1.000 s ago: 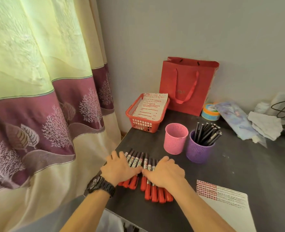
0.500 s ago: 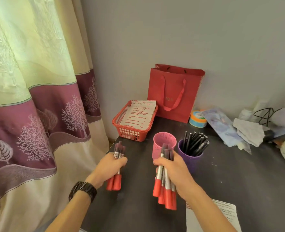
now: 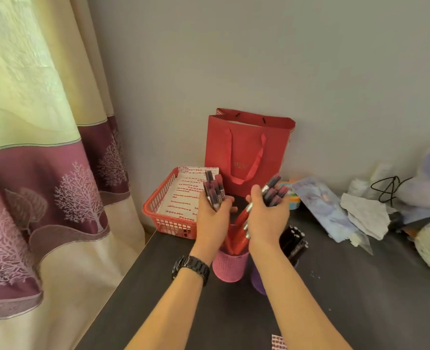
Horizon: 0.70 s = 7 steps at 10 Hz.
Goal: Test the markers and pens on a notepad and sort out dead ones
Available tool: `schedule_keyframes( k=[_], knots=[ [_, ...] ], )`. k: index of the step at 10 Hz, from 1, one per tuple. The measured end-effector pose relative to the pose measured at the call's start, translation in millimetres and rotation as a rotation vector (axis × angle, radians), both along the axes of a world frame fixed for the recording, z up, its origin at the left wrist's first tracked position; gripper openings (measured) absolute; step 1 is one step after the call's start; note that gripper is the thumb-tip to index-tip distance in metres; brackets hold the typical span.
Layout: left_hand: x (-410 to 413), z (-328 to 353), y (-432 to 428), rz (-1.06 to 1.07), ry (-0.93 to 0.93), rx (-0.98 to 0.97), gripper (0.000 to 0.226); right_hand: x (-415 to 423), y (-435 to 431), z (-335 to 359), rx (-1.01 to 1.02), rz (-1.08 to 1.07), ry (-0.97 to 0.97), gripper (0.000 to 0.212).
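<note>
- The left hand (image 3: pixel 212 219) gripped a bundle of red markers (image 3: pixel 213 192) above the pink cup (image 3: pixel 230 267).
- The right hand (image 3: pixel 266 221) gripped a second bundle (image 3: pixel 272 193), its red ends reaching the cup's mouth.
- Black pens (image 3: pixel 293 242) stood in the purple cup (image 3: pixel 258 281).

Dark table (image 3: pixel 335 299) against a grey wall, crowded along its back.
A red plastic basket (image 3: pixel 173 226) sits at the back left, with a red paper gift bag (image 3: pixel 246 152) beside it at the wall. A pink mesh cup (image 3: pixel 230 267) and a purple cup (image 3: pixel 258 282) stand side by side. To the right lie a printed plastic packet (image 3: pixel 319 205), crumpled white paper (image 3: pixel 365 215) and a black cable (image 3: pixel 390 188).
</note>
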<state>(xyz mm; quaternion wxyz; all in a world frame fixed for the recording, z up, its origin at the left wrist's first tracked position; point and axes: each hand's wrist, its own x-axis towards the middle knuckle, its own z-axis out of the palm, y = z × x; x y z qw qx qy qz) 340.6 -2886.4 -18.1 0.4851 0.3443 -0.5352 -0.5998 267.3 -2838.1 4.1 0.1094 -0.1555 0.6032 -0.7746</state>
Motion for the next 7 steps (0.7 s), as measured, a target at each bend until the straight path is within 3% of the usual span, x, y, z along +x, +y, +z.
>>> schedule_keyframes(
  k=[1,3,4,5,6,7],
  knots=[
    [-2,-18,1,0.015,-0.142,-0.140,0.022,5,-6,-16,0.092,0.033,0.100,0.019],
    [0,-25,6,0.013,-0.054,-0.155,0.026,12,1,-29,0.122,0.140,0.074,0.021],
    [0,-25,6,0.025,-0.047,-0.140,0.046,14,3,-30,0.173,0.161,0.124,0.018],
    [3,-23,8,-0.004,-0.099,-0.158,0.051,8,9,-27,0.283,0.216,0.194,0.021],
    [21,-26,9,-0.040,-0.074,-0.059,0.059,-1,36,7,0.259,0.219,0.281,0.018],
    [48,-41,14,0.070,-0.266,-0.060,0.048,-16,71,51,0.086,0.179,0.357,0.012]
  ],
)
